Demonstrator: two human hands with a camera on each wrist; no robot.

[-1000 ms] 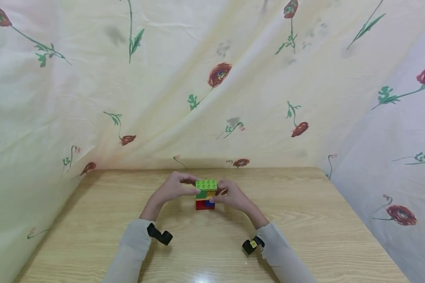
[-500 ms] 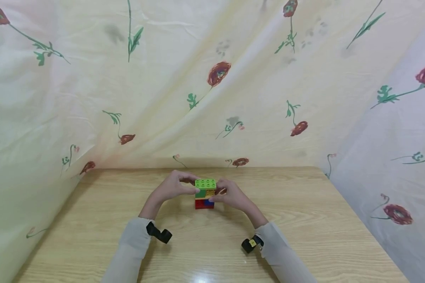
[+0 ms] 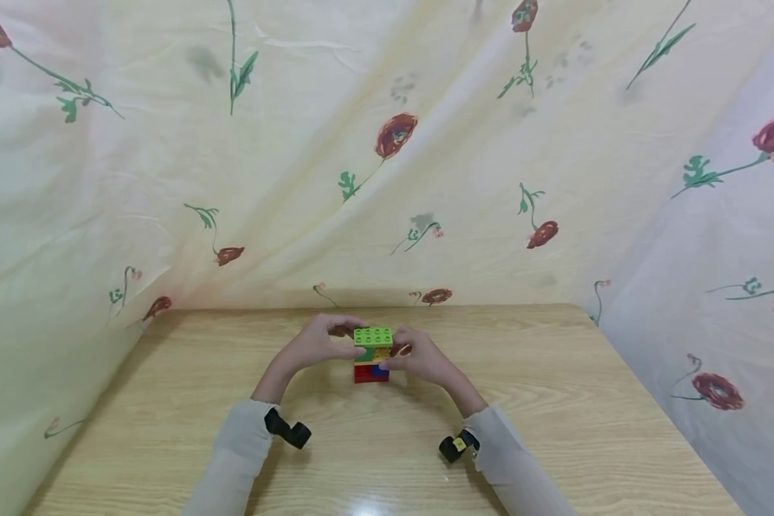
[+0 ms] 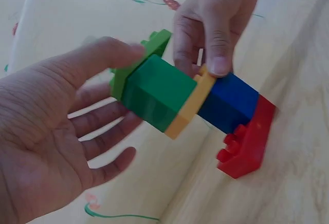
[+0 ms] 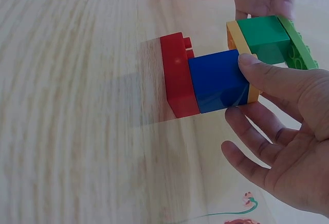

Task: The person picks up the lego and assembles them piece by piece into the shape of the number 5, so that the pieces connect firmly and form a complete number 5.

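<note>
A small tower of toy building bricks stands upright on the table between both hands. At its base is a red brick (image 3: 363, 374), with a blue brick (image 5: 218, 82) over one half. Across the blue brick lies a thin orange brick (image 4: 190, 108). A dark green brick (image 4: 157, 93) sits on the orange one's other half, under a flat light green brick (image 3: 373, 337). My left hand (image 3: 319, 342) pinches the light green brick between thumb and fingers, its lower fingers spread. With thumb and index finger, my right hand (image 3: 423, 358) pinches the orange brick, beside the blue one.
The wooden table (image 3: 542, 430) ends at a back edge close behind the tower. A flowered cloth (image 3: 284, 179) hangs behind the table and along both sides. Each wrist wears a black camera, one on the left wrist (image 3: 288, 428) and one on the right wrist (image 3: 456, 446).
</note>
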